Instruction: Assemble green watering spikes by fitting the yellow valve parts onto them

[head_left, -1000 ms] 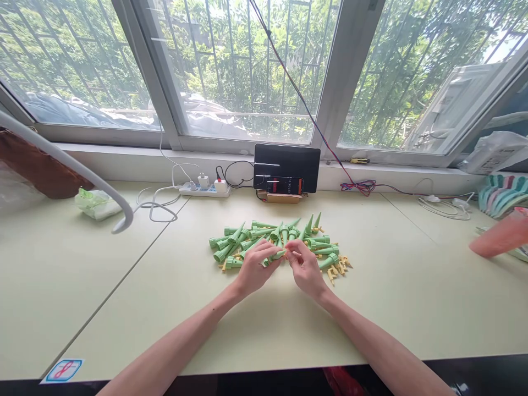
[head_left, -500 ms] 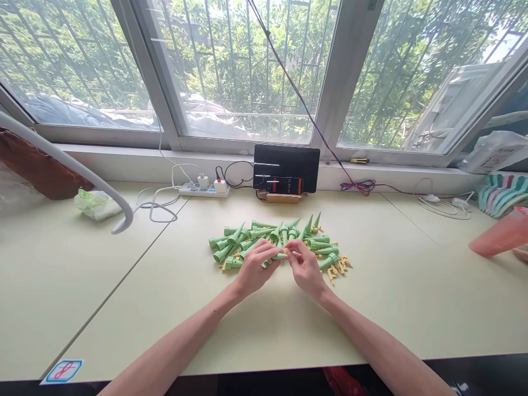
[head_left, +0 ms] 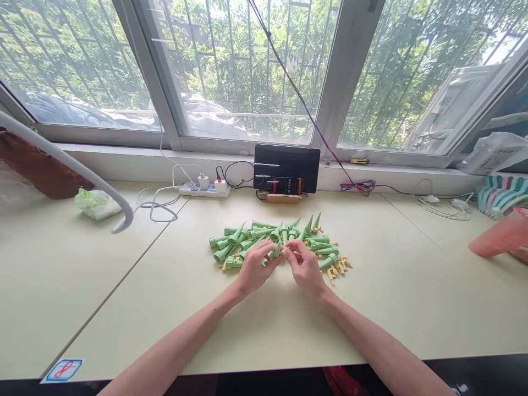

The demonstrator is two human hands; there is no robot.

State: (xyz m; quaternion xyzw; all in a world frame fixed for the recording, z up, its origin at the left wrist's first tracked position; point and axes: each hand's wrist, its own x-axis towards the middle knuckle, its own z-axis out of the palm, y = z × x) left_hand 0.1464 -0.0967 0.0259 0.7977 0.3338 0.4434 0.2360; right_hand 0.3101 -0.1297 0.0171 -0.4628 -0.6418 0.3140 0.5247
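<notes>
My left hand [head_left: 258,265] is closed around a green watering spike [head_left: 276,251], its tip tilted upward. My right hand [head_left: 304,265] pinches a small yellow valve piece [head_left: 283,251] against the spike's side; the fingers hide part of it. Around and behind both hands lies a loose pile of green plastic spikes [head_left: 235,235], with ribbed collars and pointed tips. Small yellow valve pieces [head_left: 340,266] lie in a cluster just right of my right hand, and a few more show among the spikes.
Behind the pile a phone [head_left: 284,186] leans against a dark tablet [head_left: 307,165]. A power strip [head_left: 206,190] with chargers and a white lamp arm [head_left: 119,206] stand at the left. A pinkish-red cup [head_left: 497,236] lies at the right. Bundled cables [head_left: 358,187] run under the window.
The spike in my left hand has turned from lying nearly level to tip-up, and the yellow piece now shows at its side. Both hands stay in nearly the same place.
</notes>
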